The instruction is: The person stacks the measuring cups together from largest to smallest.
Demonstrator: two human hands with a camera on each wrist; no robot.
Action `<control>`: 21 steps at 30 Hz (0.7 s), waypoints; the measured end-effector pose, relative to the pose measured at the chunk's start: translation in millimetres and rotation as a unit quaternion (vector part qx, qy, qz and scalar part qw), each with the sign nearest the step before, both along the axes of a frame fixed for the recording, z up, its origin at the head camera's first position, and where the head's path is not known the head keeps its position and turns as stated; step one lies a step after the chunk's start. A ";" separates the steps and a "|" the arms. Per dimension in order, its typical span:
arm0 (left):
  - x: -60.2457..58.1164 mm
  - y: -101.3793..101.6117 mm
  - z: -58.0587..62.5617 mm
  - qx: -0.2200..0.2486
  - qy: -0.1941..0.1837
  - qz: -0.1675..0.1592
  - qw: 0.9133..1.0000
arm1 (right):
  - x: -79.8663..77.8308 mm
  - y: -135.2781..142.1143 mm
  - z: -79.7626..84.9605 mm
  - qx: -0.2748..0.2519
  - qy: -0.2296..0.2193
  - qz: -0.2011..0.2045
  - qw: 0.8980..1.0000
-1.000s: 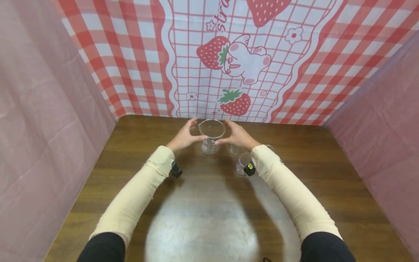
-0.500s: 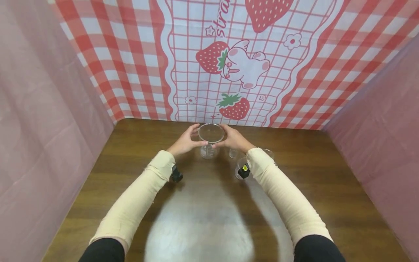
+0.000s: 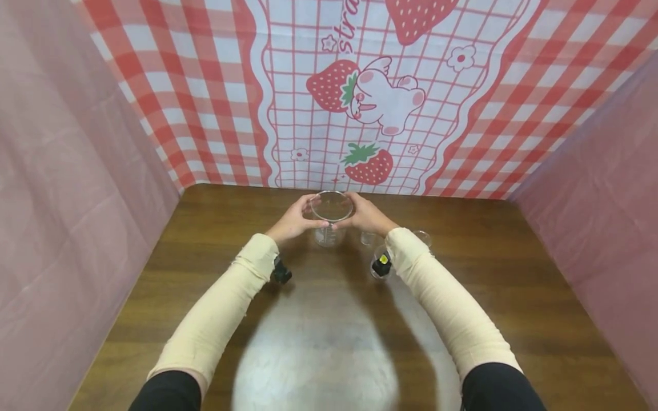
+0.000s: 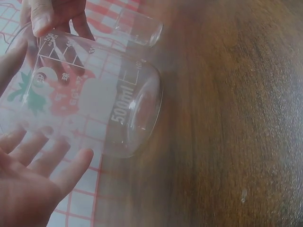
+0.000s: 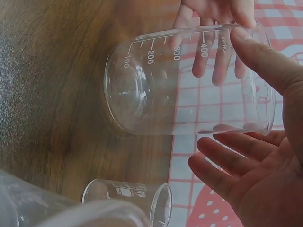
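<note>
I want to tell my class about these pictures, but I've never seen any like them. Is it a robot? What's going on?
No robot here: just a person's left hand and right hand. The wide pictures come from a camera on the person's head, looking forward and down. The closer, tilted-looking ones come from a camera on each wrist.

Both hands hold a large clear glass beaker marked "500ml". To its right, on the wood-grain table, stand a small glass beaker and two other clear vessels, which are hard to make out. Behind hangs a strawberry-patterned cloth.
</note>
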State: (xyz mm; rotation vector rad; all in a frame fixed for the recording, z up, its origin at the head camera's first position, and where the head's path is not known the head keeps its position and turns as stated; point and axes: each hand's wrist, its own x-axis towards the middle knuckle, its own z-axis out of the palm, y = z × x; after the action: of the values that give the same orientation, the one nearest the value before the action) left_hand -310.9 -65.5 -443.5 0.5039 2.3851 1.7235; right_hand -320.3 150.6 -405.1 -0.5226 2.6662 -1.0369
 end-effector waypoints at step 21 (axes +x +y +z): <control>-2.0 3.7 -0.2 0.034 -0.011 0.026 0.999 | 0.1 0.6 2.8 -0.033 -0.003 0.003 0.999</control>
State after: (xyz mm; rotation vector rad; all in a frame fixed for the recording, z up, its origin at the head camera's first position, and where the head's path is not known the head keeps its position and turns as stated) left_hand -312.9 -61.8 -443.7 0.4332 2.3531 1.8269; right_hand -320.2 151.2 -402.3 -0.5387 2.6326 -1.1259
